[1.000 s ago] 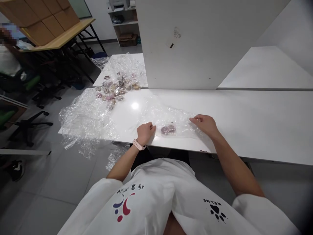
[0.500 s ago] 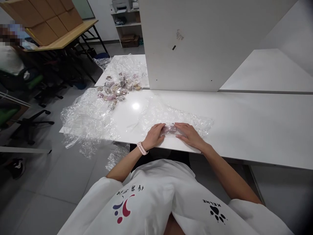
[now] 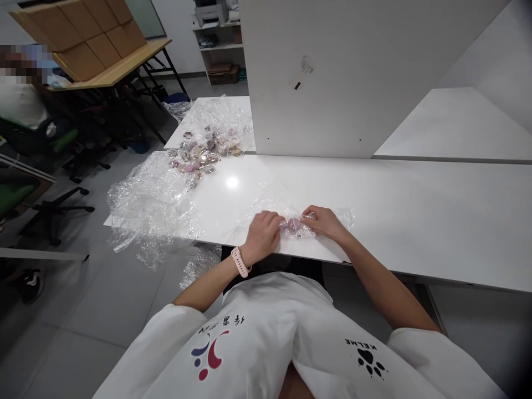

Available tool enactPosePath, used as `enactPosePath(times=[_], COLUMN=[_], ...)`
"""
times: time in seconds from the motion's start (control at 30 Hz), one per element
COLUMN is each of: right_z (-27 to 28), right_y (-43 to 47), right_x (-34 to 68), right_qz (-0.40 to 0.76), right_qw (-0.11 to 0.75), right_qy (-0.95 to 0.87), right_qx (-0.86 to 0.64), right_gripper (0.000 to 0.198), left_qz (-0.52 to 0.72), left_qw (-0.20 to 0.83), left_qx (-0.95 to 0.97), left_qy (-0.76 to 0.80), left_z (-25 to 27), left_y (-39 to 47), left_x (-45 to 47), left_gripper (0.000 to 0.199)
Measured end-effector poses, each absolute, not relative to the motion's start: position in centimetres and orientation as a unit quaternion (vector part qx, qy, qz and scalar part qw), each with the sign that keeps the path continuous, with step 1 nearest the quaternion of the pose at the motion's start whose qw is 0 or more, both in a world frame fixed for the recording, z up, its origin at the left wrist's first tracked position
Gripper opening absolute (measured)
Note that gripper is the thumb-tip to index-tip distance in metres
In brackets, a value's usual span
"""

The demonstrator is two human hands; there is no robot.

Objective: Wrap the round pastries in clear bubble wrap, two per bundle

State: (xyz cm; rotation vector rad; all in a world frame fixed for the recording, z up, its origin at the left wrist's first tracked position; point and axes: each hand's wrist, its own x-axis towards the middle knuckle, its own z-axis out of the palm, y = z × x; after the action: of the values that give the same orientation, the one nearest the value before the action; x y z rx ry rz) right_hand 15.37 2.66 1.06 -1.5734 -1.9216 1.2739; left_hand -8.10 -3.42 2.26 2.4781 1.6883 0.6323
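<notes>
Near the front edge of the white table [image 3: 399, 233], a small pinkish item [image 3: 293, 224] lies wrapped in clear bubble wrap [image 3: 266, 199]; its kind is hard to make out through the film. My left hand [image 3: 263, 235], with a pink watch band [image 3: 240, 261] on the wrist, is closed on the left end of the wrapped item. On the other side, my right hand [image 3: 322, 220] pinches the bubble wrap between thumb and fingers. A loose tail of film shows beyond the right hand.
Several small wrapped items [image 3: 203, 152] lie in a pile at the left back. A heap of bubble wrap [image 3: 149, 205] hangs over the table's left edge. A white upright panel [image 3: 311, 105] stands behind. A person [image 3: 20, 100] sits at far left.
The film that lay spread out behind the item is now mostly gathered around it. My right hand has gone from flat fingers to a pinch, and the left hand has curled more.
</notes>
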Motion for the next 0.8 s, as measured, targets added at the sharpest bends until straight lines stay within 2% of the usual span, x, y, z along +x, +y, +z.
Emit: enactPosePath(times=[0.07,0.13,0.27,0.4,0.5,0.57,0.67,0.73,0.8], right_z=[1.1,1.2,1.7,2.4,2.6,2.3,1.9,2.0,2.3], right_y=[2.7,2.5,1.4,-0.6,-0.6,0.3,1.4,0.9,-0.6], right_x=[15.2,15.1,15.4,16.4,16.7,16.3,15.4,14.9,14.7], right_qz=[0.437,0.433,0.356,0.266,0.268,0.278,0.223,0.118,0.026], right_qw=[0.171,0.159,0.154,0.161,0.124,0.088,0.076,0.142,0.225], right_qy=[-0.678,-0.678,-0.727,-0.825,-0.841,-0.82,-0.8,-0.805,-0.795], right_qx=[-0.565,-0.572,-0.567,-0.471,-0.454,-0.492,-0.552,-0.564,-0.563], right_gripper=[0.02,0.02,0.035,0.059,0.044,0.049,0.045,0.033,0.029], left_qz=[0.187,0.172,0.222,0.249,0.218,0.167,0.131,0.187,0.26], left_qw=[0.036,0.037,0.086,0.178,0.288,0.318,0.237,0.127,0.034], left_qx=[0.86,0.874,0.837,0.772,0.719,0.705,0.706,0.724,0.741], left_qy=[0.473,0.452,0.493,0.558,0.594,0.611,0.655,0.652,0.618], left_z=[1.5,0.3,-1.3,0.3,2.3,3.0,3.1,3.0,2.6], left_y=[-4.8,-5.3,-4.0,-2.4,-0.6,0.8,1.6,0.2,-2.5], left_x=[-7.8,-7.9,-9.3,-10.6,-10.7,-10.3,-9.5,-9.0,-8.7], left_gripper=[0.042,0.049,0.033,0.028,0.032,0.028,0.016,0.017,0.025])
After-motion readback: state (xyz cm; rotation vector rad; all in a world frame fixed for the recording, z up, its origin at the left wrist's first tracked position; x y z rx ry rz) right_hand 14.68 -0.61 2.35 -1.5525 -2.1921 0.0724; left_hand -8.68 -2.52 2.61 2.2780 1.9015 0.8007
